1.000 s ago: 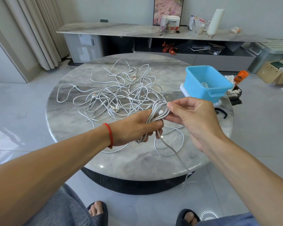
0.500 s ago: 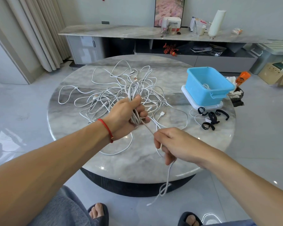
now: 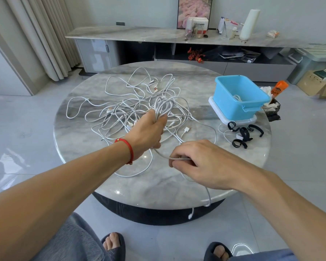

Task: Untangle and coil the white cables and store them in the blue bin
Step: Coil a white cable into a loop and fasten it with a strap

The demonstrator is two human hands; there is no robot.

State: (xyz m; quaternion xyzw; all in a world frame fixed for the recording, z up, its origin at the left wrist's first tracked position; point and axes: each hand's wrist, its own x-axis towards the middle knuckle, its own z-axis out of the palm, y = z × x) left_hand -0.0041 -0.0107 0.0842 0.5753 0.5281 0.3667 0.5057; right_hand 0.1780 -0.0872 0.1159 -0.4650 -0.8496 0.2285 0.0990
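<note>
The left hand point(image 3: 146, 131) is gripping a coiled bundle point(image 3: 163, 106) of white cable, its fingers point(image 3: 161, 120) wrapped tight around the loops, which are standing up above the tangled cables point(image 3: 132, 112) spread over the round marble tabletop point(image 3: 158, 181). The right hand point(image 3: 205, 163) is pinching the same cable's trailing strand point(image 3: 177, 158) between thumb and curled fingers; the free end point(image 3: 190, 215) is dangling below the tabletop edge. The blue bin point(image 3: 240, 97), with a cable already inside, is sitting to the right, beside black straps point(image 3: 242, 136). A box on the far shelf is bearing lettering too blurred to read. Since half a second ago, the right hand has been sliding nearer the bundle, shortening the hanging tail.
</note>
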